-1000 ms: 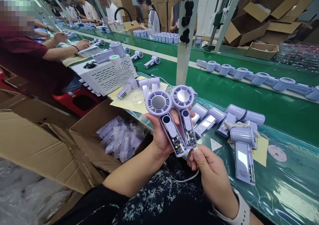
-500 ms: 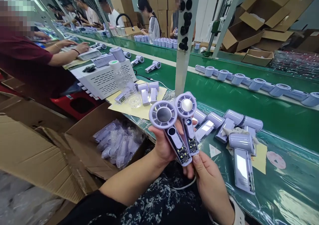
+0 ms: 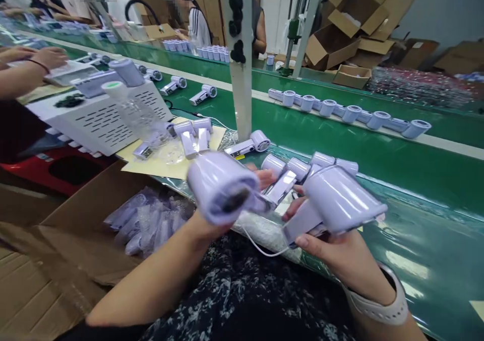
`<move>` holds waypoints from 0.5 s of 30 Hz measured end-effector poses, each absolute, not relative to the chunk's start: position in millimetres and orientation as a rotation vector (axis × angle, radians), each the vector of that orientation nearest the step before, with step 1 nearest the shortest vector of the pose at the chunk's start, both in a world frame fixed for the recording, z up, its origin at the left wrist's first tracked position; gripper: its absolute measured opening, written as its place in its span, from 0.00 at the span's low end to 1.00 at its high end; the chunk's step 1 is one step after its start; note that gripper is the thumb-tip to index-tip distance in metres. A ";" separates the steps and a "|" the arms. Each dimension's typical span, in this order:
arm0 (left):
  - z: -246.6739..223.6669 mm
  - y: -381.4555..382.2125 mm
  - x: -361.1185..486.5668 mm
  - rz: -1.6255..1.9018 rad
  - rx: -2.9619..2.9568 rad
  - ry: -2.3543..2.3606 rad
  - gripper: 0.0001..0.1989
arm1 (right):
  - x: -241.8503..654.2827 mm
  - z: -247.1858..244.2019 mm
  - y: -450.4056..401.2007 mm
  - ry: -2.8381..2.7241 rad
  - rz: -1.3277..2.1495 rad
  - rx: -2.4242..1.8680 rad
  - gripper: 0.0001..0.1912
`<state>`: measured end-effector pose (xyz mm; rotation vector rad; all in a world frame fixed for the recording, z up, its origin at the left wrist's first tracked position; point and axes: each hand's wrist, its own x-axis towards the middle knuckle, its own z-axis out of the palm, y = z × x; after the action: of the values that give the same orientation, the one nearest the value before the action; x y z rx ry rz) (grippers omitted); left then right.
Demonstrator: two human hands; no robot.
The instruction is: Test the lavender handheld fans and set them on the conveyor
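My left hand (image 3: 208, 228) is closed round a lavender handheld fan (image 3: 215, 182), whose wide round head faces down and to the right, blurred by motion. The fan hides most of that palm; some fingers show beyond it. In my right hand (image 3: 340, 253), a second lavender fan (image 3: 338, 200) is gripped by its flat handle, thumb on the near side, head tilted to the right. The two fans are apart. Just behind them, several like fans (image 3: 282, 187) lie on the green worktop. A white cable (image 3: 260, 250) curves below, between my hands.
A metal post (image 3: 242, 94) rises beyond my hands. At left are a white vented box (image 3: 124, 114), a clear bottle (image 3: 132, 112) and a carton (image 3: 83, 200) with bagged fans (image 3: 147, 220). A row of fans (image 3: 327, 108) lines the green conveyor (image 3: 302, 134). Co-workers sit along the far side.
The two fans, earlier side by side with their fronts and circuit boards toward me, are now separated and turned, one in each hand. My view has swung right. A fan now shows beside the post.
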<state>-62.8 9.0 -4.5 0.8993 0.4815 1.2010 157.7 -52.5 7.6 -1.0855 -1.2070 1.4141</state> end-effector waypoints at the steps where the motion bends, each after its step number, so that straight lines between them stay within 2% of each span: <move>1: -5.6 14.7 -61.9 1.248 0.854 0.483 0.28 | 161.8 6.2 -53.3 -1.149 1.367 -1.123 0.29; 4: -4.0 25.5 -56.5 1.308 0.671 0.518 0.29 | 172.6 5.7 -54.4 -0.964 1.256 -1.165 0.22; 6: 0.4 22.5 -50.7 1.260 0.656 0.504 0.30 | 176.9 8.8 -57.1 -0.889 1.309 -1.072 0.18; 11: 6.5 -3.6 -31.7 1.002 0.888 0.335 0.24 | 181.0 11.2 -72.1 -0.850 1.435 -0.890 0.13; 15: 1.0 -14.5 -21.0 0.876 1.047 0.323 0.21 | 180.1 2.2 -79.4 -0.860 1.513 -0.886 0.15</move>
<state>-21.0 -14.5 1.0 1.0472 0.3233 0.8759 180.1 -79.4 2.2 -0.8864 -0.8596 1.5126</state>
